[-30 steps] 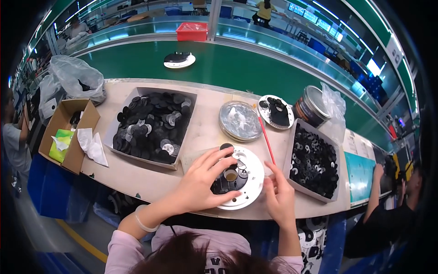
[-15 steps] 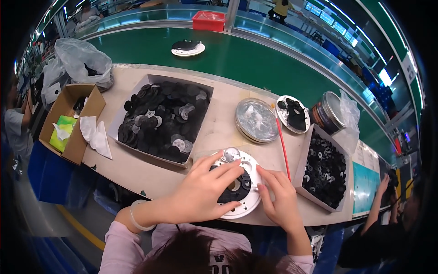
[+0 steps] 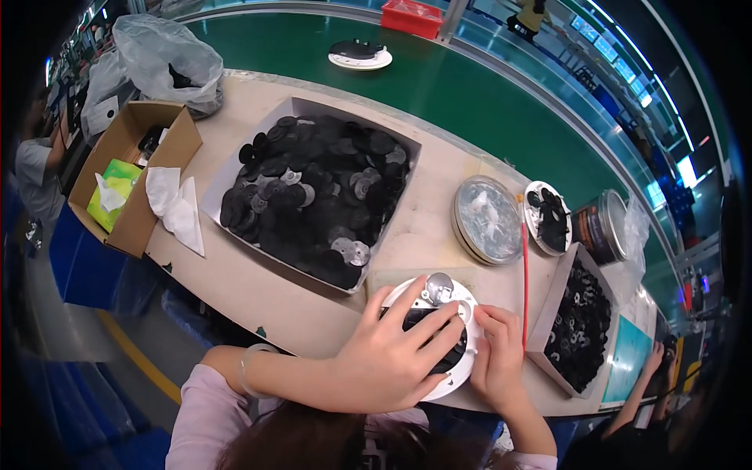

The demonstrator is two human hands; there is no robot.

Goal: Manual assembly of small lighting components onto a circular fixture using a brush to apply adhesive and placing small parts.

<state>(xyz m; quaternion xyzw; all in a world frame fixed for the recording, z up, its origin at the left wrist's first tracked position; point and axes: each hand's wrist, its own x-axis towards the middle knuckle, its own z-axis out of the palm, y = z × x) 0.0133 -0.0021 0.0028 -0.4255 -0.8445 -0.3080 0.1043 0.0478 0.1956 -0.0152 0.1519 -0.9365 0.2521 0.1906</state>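
A white round base [image 3: 468, 368] with a black part [image 3: 450, 359] mounted on it lies at the near edge of the table. My left hand [image 3: 395, 356] spreads its fingers across the black part and hides much of it. Beside a clear round disc [image 3: 439, 289] at the base's far side rest its fingertips. At the base's right rim, my right hand [image 3: 500, 362] has its fingers bent in and closed on the edge. Whether a small piece sits between those fingertips is hidden.
Left stands a shallow box of black and clear discs [image 3: 313, 196]; right, a box of small black parts [image 3: 580, 329]. Between them are a round tin [image 3: 487, 219], a red stick [image 3: 525, 274], another white base [image 3: 548, 218] and a can [image 3: 603, 227]. A tissue carton [image 3: 133, 180] sits far left.
The view has shifted, so the table's things sit further right. My right fingers have bent in closer together at the base's rim. My left hand stays spread over the base.
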